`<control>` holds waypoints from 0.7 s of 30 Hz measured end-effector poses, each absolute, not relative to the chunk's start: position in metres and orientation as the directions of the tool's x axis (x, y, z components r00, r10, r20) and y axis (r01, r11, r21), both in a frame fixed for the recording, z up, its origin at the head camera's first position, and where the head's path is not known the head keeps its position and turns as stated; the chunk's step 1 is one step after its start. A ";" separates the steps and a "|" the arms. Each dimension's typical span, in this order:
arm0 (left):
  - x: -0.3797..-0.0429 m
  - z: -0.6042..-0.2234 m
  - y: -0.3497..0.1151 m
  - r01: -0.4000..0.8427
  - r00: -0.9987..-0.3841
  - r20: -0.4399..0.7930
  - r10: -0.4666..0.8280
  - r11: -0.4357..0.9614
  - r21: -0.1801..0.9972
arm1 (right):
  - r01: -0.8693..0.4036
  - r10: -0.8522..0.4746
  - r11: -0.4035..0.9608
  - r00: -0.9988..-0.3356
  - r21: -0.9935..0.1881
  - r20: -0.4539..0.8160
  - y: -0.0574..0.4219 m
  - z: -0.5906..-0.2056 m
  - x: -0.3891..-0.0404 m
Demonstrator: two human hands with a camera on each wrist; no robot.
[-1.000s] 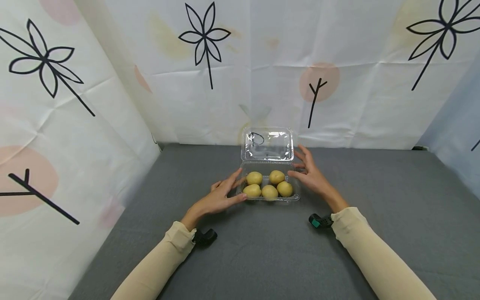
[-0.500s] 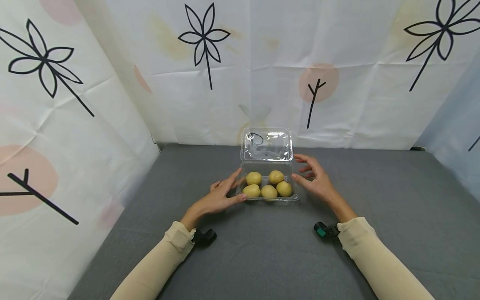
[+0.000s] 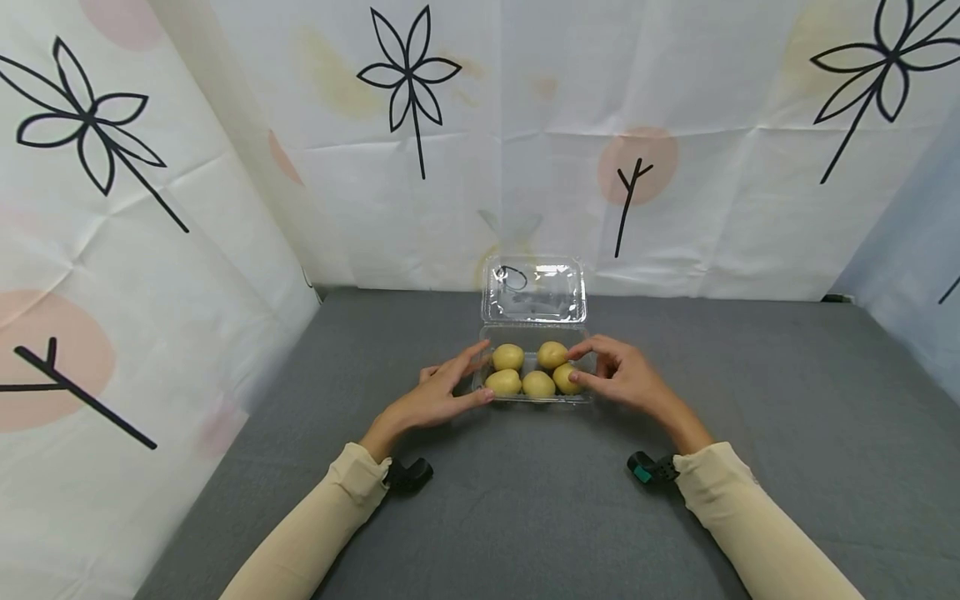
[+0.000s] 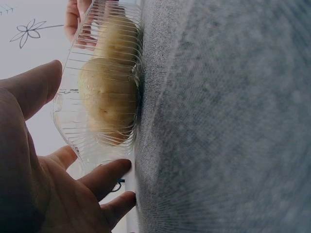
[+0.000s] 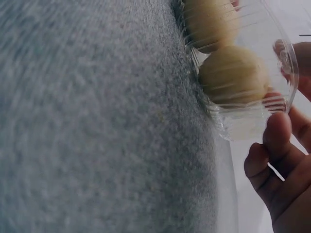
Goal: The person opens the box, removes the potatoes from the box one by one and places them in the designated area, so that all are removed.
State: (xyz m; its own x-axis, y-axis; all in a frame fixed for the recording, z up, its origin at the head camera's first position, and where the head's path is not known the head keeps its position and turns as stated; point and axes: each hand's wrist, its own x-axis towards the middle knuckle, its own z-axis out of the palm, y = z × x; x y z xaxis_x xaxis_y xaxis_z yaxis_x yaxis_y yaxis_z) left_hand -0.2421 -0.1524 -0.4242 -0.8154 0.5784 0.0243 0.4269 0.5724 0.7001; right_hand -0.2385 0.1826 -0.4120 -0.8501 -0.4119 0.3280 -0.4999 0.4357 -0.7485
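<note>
An open clear plastic clamshell container (image 3: pixel 534 402) holds several small yellow potatoes. My left hand (image 3: pixel 438 398) rests spread along the container's left side, with the thumb at the front and the fingers toward the back. In the left wrist view, left fingers (image 4: pixel 109 174) reach around the container's end. Over the right end, my right hand (image 3: pixel 626 377) has thumb and index finger bent around the front right potato (image 3: pixel 564 379). In the right wrist view, a fingertip is inside the wall beside that potato (image 5: pixel 233 75), the thumb at the rim, the other fingers curled outside.
The clear lid (image 3: pixel 534 290) stands raised at the back, near the printed white cloth wall (image 3: pixel 450 208). Grey cloth (image 3: pixel 510 508) covers the table. Black wrist devices sit under both sleeves (image 3: pixel 742 500).
My right hand first drew back a little from the container's right side, then moved left over the front right potato. The left hand has stayed in place.
</note>
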 end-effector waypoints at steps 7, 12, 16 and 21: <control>-0.241 -0.423 -0.152 0.419 -0.820 0.015 0.572 0.583 0.696 | -0.513 -0.470 0.442 -0.831 -0.736 0.296 0.178 -0.414 -0.243; -0.240 -0.422 -0.152 0.417 -0.824 0.015 0.566 0.589 0.693 | -0.498 -0.507 0.447 -0.825 -0.743 0.248 0.177 -0.413 -0.247; -0.240 -0.423 -0.153 0.411 -0.827 0.006 0.562 0.598 0.688 | -0.502 -0.544 0.453 -0.810 -0.736 0.218 0.177 -0.413 -0.250; -0.241 -0.424 -0.152 0.407 -0.829 0.001 0.559 0.602 0.687 | -0.492 -0.567 0.485 -0.806 -0.723 0.168 0.176 -0.410 -0.253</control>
State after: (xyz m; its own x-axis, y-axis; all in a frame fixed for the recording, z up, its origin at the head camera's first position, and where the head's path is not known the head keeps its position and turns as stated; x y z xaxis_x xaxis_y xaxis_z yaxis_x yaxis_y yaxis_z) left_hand -0.2410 -0.1523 -0.4235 -0.8292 0.5589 0.0014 0.4068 0.6018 0.6872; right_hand -0.2531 0.1756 -0.4101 -0.8061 -0.5674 0.1679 -0.4920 0.4849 -0.7231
